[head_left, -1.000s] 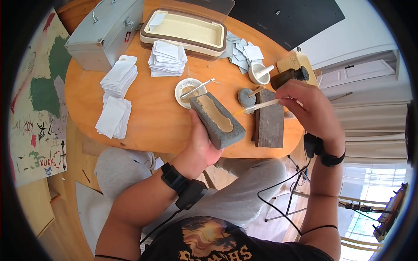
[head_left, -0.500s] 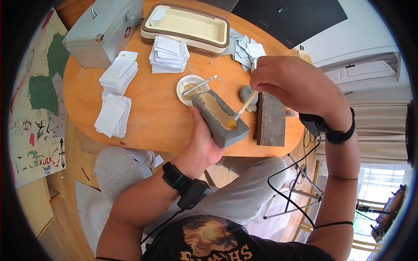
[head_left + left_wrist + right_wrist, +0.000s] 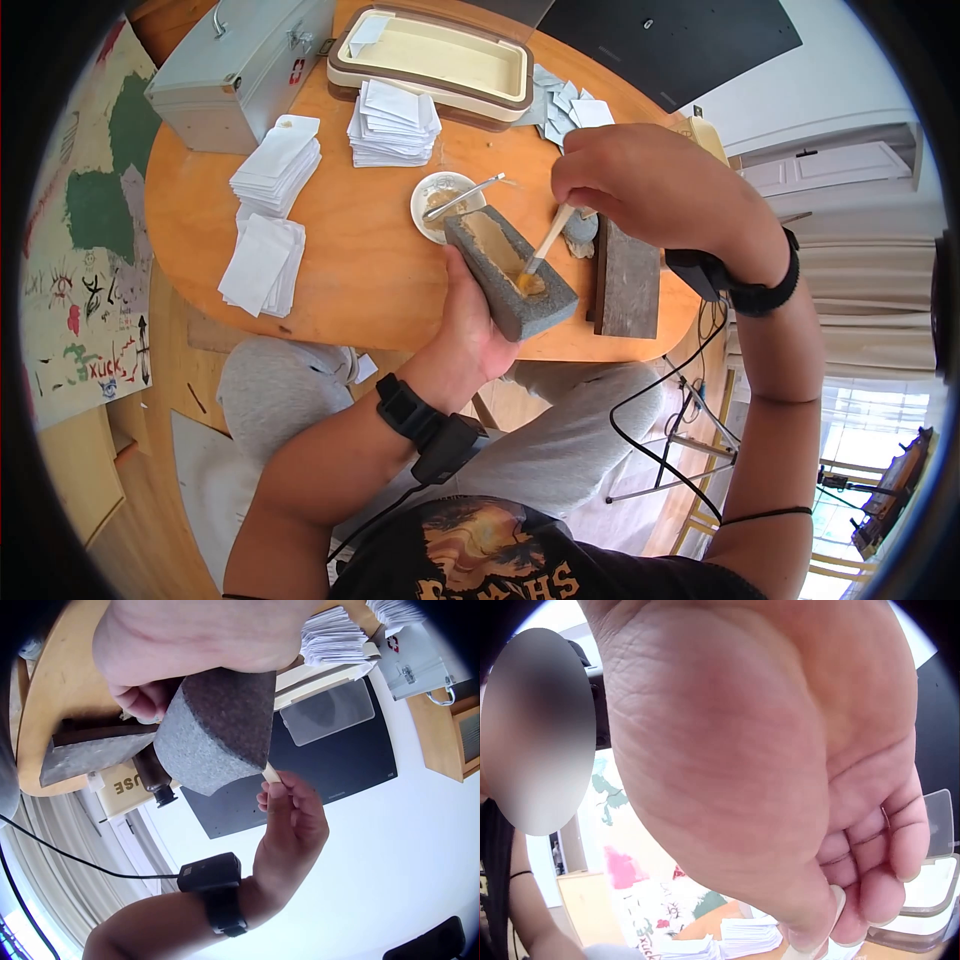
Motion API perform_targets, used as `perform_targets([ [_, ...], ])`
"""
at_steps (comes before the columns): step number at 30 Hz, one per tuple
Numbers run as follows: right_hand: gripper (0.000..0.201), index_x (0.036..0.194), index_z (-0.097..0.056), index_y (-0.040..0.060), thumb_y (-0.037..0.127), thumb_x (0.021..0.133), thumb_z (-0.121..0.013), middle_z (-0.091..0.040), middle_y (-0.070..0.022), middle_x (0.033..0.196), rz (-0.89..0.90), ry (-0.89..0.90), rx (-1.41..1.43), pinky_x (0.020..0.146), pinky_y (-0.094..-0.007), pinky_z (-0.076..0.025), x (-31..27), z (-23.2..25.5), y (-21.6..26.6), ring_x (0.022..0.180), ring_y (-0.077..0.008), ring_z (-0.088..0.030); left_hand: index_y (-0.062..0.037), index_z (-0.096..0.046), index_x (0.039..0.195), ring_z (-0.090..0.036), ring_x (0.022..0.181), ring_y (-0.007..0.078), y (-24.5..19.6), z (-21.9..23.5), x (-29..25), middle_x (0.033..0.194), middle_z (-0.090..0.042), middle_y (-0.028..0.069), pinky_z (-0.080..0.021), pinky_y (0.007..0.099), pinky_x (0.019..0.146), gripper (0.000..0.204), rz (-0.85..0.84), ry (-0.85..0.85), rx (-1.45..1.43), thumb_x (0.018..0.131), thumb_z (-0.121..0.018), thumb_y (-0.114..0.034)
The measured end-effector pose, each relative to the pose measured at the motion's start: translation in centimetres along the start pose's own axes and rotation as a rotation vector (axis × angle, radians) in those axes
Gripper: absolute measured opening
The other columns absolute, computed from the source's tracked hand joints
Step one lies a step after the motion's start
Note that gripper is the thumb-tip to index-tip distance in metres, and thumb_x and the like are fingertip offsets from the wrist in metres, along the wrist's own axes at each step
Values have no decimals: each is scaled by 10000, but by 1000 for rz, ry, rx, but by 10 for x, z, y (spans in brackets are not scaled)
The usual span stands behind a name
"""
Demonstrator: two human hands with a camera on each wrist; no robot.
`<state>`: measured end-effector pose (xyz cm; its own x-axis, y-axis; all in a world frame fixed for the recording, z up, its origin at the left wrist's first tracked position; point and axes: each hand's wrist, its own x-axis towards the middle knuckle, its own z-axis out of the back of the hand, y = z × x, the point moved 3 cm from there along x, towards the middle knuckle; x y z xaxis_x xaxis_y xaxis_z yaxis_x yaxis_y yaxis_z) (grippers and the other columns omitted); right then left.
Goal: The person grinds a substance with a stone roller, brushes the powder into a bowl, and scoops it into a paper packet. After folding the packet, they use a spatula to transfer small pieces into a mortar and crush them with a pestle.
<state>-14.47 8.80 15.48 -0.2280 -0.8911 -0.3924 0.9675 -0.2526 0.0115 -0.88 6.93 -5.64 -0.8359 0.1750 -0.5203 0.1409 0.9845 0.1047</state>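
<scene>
My left hand (image 3: 470,325) holds a grey stone block (image 3: 535,318), its thumb along the near left side. A long hollow in the block's top has tan powder (image 3: 488,238) spread along it. Between thumb and fingers my right hand (image 3: 640,190) pinches the pale handle of a small brush (image 3: 550,238). Its yellowish bristles (image 3: 526,282) are down in the hollow, toward the block's near end. In the left wrist view the block (image 3: 202,742) hides the bristles. Just behind the block is a white bowl (image 3: 417,213) of tan powder with a spoon (image 3: 468,195) in it.
Right of the block lies a dark rectangular slab (image 3: 628,290), with a round grey stone (image 3: 580,232) beside it. Stacks of white paper packets (image 3: 392,125) stand left and behind. Farther back are a cream tray (image 3: 440,68) and a metal case (image 3: 235,85). A dark bottle (image 3: 154,772) shows past the block.
My right hand has come left from beside the block, bringing the brush into the hollow, then shifted slightly farther left along the powder. The left hand's hold on the block stays the same.
</scene>
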Motion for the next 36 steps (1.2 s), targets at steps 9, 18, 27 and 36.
perform_targets([
  [9, 68, 984, -726, 44, 51, 941, -674, -738, -150, 1004, 2, -150, -64, 823, -475, -558, 24, -17, -13, 1001, -388, -708, -285, -636, 1311, -677, 1093, 182, -1, -8, -8, 1189, -708, -39, -548, 380, 908, 748, 22, -16, 34, 1064, -185, -829],
  [18, 66, 966, -724, 35, 30, 927, -670, -736, -151, 1018, -6, -52, 14, 819, -480, -559, 15, -3, 1, 1001, -394, -706, -290, -647, 1276, -701, 1015, 177, -4, -7, -5, 1132, -724, -55, -542, 348, 739, 761, 11, 23, 31, 1053, -173, -842],
  [27, 82, 1002, -727, 51, 118, 1003, -679, -716, -106, 1017, -66, -76, -118, 833, -462, -542, 45, -26, -22, 973, -352, -699, -285, -634, 1331, -701, 1121, 203, -4, -5, -4, 1211, -724, -40, -581, 403, 889, 740, 33, 55, -4, 1066, -197, -820],
  [36, 74, 1004, -732, 49, 60, 960, -674, -740, -140, 1032, -5, -151, 32, 854, -450, -562, 24, -3, -13, 1006, -364, -709, -280, -637, 1330, -696, 1133, 207, -6, -6, -5, 1217, -723, -32, -572, 420, 929, 745, 30, 49, -11, 1071, -186, -813],
])
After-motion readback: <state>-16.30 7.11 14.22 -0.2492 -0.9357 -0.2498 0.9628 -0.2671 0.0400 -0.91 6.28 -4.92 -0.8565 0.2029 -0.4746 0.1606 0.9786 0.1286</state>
